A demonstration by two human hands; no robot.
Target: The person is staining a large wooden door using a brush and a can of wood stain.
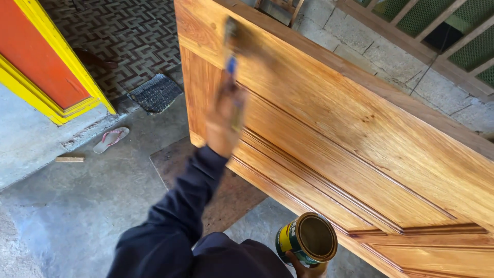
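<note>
At the far left stands an orange door leaf with a yellow frame (56, 77), and on the grey concrete floor (77, 206) below it lie a small strip of wood (69, 159) and a pink sandal (110, 139), near each other but apart. A little more to the right, a dark woven mat (155, 93) lies where the concrete meets the patterned tiles (128, 31). Next comes an arm in a dark blue sleeve (175, 216), which rises from the bottom edge toward the middle; which of the person's arms it is cannot be told for sure, but it seems to be the left hand (222, 121). This hand is blurred, its fingers wrapped closely around the handle of a paintbrush (232, 62), and the bristles touch the upper left part of a large wooden door (360, 134). The door lies tilted, with a glossy golden surface and raised panel mouldings, and a flat brown board (226, 195) is under its lower corner. At the bottom, right of the sleeve, the right hand (303, 267) holds from below an open round tin (307, 238) with a yellow and green side, just beside the door's edge; only a few fingers show, curled on the tin. Behind the door there is a stone wall (370, 46) with green mesh in a wooden frame (437, 20).
</note>
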